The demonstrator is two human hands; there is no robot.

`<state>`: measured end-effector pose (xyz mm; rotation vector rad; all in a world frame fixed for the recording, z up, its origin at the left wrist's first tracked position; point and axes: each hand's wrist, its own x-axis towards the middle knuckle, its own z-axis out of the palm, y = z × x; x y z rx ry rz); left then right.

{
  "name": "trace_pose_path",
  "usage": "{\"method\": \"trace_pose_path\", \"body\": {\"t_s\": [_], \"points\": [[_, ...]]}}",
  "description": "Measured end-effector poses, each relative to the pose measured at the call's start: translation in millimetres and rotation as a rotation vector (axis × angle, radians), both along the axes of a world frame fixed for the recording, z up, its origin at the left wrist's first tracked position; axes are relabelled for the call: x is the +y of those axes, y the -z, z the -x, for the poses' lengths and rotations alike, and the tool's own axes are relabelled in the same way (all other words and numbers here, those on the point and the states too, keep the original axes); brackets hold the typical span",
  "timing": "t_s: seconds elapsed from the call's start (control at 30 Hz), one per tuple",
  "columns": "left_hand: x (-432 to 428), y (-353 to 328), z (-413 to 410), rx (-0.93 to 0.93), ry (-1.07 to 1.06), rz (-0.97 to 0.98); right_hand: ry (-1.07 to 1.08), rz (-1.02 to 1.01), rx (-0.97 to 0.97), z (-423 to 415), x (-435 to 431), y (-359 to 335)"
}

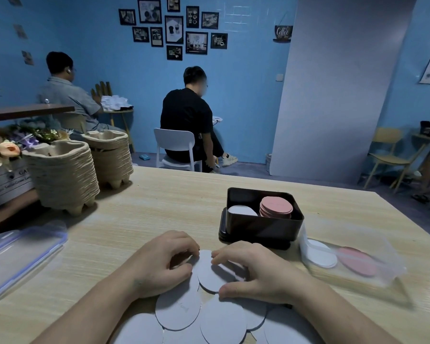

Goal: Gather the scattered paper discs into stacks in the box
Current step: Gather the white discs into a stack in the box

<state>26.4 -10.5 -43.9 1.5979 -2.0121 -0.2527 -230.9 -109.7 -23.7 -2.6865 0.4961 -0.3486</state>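
Our left hand and right hand sit side by side on the wooden table, fingers curled and bent down, fingertips nearly meeting over a loose heap of white paper discs. The left fingers are bunched together with the thumb tucked under them, and seem to nip the edge of a disc, though we cannot tell for sure. The right fingers press down on the top disc, with the right thumb laid along its near edge. Below our fingers and toward us, the remaining white discs overlap one another in a scatter that runs off the bottom of the view. Just beyond the right fingertips stands a black box, open at the top; inside it a stack of pink discs stands on the right and a low white stack lies on the left. To the right of the right hand lies a clear plastic container holding a few white and pink discs. Well off to the left of the left hand lies a clear lid with blue trim. Farther out on that side stand two piles of stacked pulp cup trays, with some flowers behind them. Across the room two people sit on chairs, facing away toward a blue wall.
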Motion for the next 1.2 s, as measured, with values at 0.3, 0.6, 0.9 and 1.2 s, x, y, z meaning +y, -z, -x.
{"method": "trace_pose_path", "body": {"t_s": [0.3,0.6,0.9,1.2], "points": [[-0.7,0.5,-1.3,0.008,0.006,-0.014,0.056,0.094,-0.039,2.9,-1.9,4.6],[0.1,-0.2,0.0,0.020,0.003,-0.009,-0.026,-0.039,-0.004,11.7,1.0,-4.2],[2.1,-2.5,0.7,0.015,0.002,-0.010,-0.010,-0.023,-0.017,10.3,-3.6,-2.3],[8.2,-7.7,2.4,0.009,-0.001,0.012,0.090,-0.085,-0.256,23.7,-7.7,3.8]]}}
